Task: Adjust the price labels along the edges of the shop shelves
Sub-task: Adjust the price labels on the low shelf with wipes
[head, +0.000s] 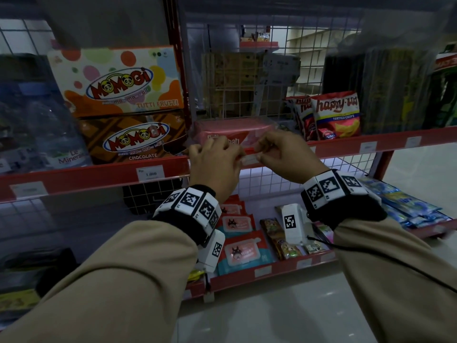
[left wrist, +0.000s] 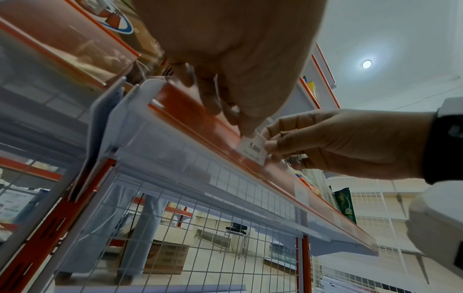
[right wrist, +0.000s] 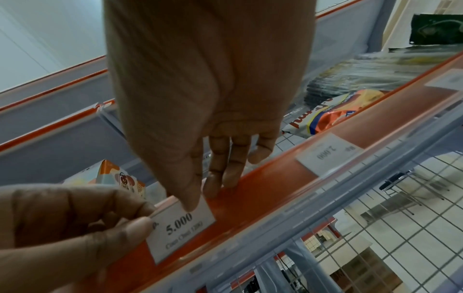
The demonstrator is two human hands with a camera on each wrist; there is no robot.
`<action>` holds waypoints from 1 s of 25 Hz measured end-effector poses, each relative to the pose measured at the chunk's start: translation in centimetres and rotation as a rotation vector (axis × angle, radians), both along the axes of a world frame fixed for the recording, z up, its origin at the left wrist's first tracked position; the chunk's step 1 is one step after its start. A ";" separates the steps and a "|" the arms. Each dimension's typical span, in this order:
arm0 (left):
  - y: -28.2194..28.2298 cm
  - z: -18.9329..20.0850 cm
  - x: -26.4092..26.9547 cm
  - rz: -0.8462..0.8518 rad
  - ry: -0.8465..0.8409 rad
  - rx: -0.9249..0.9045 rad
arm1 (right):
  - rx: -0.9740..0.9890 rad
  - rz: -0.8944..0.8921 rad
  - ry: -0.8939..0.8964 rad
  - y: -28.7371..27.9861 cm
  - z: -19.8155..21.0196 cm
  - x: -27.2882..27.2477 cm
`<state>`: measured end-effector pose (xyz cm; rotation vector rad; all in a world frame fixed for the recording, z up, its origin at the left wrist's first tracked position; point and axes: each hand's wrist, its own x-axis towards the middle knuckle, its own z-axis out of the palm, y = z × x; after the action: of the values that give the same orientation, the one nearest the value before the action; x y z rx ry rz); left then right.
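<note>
On the left stretch of the red shelf edge strip, a label reading 1.000 sits under the Momogi chocolate box and is not being handled. Just right of it, the left hand reaches over the strip in front of a pink wafer pack. In the right wrist view its thumb and forefinger pinch the left end of the 5.000 price label; the other fingers are curled in. The label lies in the clear channel along the strip and looks slightly tilted. The right hand meets it from the other side. Its thumb tip presses on the label's upper edge while the remaining fingers lie nearly straight, close together, on the strip's top lip. Further right, a 2.000 label sits below the Happy Tos chip bags.

The step in hand appears to be squaring or sliding the 5.000 label. Next, it likely needs a gentle sideways nudge and a press flat into the channel, then release.
</note>
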<state>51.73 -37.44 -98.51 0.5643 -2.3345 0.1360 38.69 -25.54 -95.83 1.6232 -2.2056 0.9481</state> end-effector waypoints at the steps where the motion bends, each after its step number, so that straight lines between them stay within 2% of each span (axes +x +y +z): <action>1: 0.0 0.0 0.0 0.003 -0.009 -0.008 | 0.017 -0.016 0.052 0.0 0.0 0.0; 6: -0.5 0.4 0.1 -0.005 -0.018 -0.002 | 0.079 -0.088 0.159 -0.3 -0.2 -0.1; 17: -0.7 0.7 -0.3 0.008 -0.037 -0.014 | 0.163 -0.167 0.234 -0.7 -0.4 0.4; 21: -0.5 0.7 -0.2 0.021 -0.041 -0.017 | 0.147 -0.165 0.213 -0.6 -0.6 0.5; 25: -0.3 0.7 0.2 -0.029 0.045 0.016 | 0.095 -0.148 0.165 -0.7 -0.7 0.3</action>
<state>51.95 -37.78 -97.82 0.5362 -2.3008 0.0909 38.97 -26.20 -96.58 1.4931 -2.2500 0.6555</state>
